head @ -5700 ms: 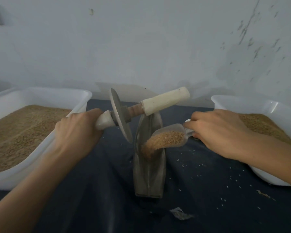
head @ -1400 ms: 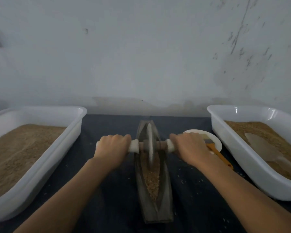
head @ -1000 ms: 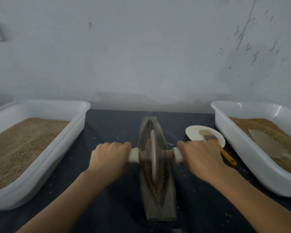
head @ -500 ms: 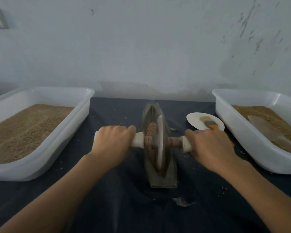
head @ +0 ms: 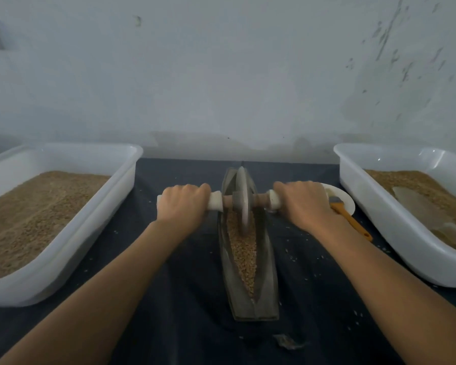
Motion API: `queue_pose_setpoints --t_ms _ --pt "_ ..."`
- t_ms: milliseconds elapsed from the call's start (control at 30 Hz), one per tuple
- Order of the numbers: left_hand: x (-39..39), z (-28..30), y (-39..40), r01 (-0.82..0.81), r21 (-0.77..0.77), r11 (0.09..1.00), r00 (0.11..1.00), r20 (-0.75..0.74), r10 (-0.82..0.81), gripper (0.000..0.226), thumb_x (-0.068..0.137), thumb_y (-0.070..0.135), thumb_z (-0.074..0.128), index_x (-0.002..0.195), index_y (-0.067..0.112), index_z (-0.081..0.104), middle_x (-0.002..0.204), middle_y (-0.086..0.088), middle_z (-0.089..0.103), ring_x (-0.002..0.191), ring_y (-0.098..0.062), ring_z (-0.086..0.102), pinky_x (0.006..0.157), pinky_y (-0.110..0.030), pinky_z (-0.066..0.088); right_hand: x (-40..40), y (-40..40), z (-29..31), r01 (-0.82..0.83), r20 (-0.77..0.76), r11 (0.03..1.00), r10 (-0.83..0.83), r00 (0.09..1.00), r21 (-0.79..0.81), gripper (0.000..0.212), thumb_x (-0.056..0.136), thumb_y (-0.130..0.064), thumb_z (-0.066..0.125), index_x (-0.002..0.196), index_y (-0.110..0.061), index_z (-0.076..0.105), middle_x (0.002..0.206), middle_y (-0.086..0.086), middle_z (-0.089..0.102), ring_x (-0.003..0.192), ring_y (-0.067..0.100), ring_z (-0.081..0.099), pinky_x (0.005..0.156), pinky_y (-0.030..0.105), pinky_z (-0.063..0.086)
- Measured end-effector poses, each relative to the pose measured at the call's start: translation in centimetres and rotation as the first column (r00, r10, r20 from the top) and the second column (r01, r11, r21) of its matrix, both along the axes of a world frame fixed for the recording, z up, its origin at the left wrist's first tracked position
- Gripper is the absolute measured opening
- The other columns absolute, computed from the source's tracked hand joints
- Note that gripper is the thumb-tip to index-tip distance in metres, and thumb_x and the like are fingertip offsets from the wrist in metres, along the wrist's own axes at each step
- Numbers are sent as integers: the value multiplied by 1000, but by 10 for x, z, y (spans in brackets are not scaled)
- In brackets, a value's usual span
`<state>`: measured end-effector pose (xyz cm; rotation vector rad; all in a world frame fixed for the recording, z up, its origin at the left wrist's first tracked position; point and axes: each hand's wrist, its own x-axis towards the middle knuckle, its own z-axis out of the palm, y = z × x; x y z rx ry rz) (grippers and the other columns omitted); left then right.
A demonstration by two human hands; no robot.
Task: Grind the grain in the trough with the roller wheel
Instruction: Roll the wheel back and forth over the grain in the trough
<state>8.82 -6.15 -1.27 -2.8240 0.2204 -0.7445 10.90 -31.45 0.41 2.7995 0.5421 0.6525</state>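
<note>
A narrow boat-shaped metal trough [head: 267,291] lies lengthwise on the dark cloth, with brown grain [head: 244,248] along its groove. The grey roller wheel [head: 242,201] stands upright in the far part of the trough, on a wooden axle with white handles. My left hand [head: 182,206] grips the left handle and my right hand [head: 302,204] grips the right handle. Both arms reach forward on either side of the trough.
A white tub [head: 71,248] of grain stands at the left. Another white tub [head: 395,233] at the right holds grain and a clear scoop [head: 416,204]. A white dish [head: 345,201] with an orange-handled brush [head: 349,218] sits behind my right hand. Loose grains dot the cloth [head: 169,312].
The wheel has rolled from the near part of the trough to its far end, both hands still on the handles. Earlier my right hand poured grain from the scoop into the trough.
</note>
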Motion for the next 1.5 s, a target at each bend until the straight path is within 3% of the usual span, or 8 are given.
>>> queue_pose_setpoints --t_ms 167,300,500,667,867,1033,1267,1500 --pt "-70 6 12 182 55 982 983 -18 -181 44 60 35 78 72 27 36 58 6 53 46 -21 51 48 -27 21 -77 -23 -4 -93 -19 995 93 995 -23 46 59 -44 77 76 -36 36 58 -9 51 46 9 41 41 21 21" --pt "-93 10 18 244 34 969 969 -60 -241 66 36 31 88 67 29 30 47 10 35 33 -15 31 46 -19 3 -96 -28 -6 -129 -83 991 130 988 21 50 43 -43 86 75 -32 49 53 -9 49 41 9 46 35 23 33" --pt "-17 -6 11 42 35 999 999 13 -43 36 77 38 68 73 27 34 65 5 58 55 -20 57 50 -28 25 -25 -4 -5 -1 66 997 6 998 -77 36 61 -37 80 77 -28 49 61 -5 57 48 15 37 43 23 13" --pt "15 2 9 5 -18 1000 1000 -20 -6 29 83 37 61 80 26 34 78 4 62 68 -23 61 55 -31 31 7 3 1 4 -12 1000 -4 1000 22 24 81 -36 67 90 -27 47 79 -3 63 68 23 57 58 32 41" --pt "-60 5 12 122 32 992 992 -35 -121 35 72 35 72 76 27 38 67 6 55 55 -19 54 49 -28 28 -66 -22 -8 -48 -126 999 51 991 25 38 76 -45 65 81 -36 29 69 -9 52 59 13 49 51 29 29" --pt "-98 9 22 243 6 970 970 -12 -243 58 36 30 89 65 26 39 49 7 45 35 -17 45 43 -21 18 -102 -29 1 -118 -70 993 118 991 0 50 44 -41 83 72 -33 43 51 -10 46 39 11 44 39 18 12" --pt "-5 -6 14 -4 -16 1000 1000 -20 3 31 83 41 62 77 29 34 72 7 58 60 -19 54 54 -29 28 -18 0 3 15 -28 999 -16 999 -46 22 81 -33 63 90 -26 45 81 -2 64 68 22 59 54 33 37" --pt "-13 1 15 -6 -51 999 996 -94 1 28 84 42 61 81 32 34 71 11 45 60 -12 40 55 -29 28 -22 -5 4 -24 -104 1000 24 994 6 23 83 -36 64 96 -28 47 84 -4 63 71 18 58 61 35 45"
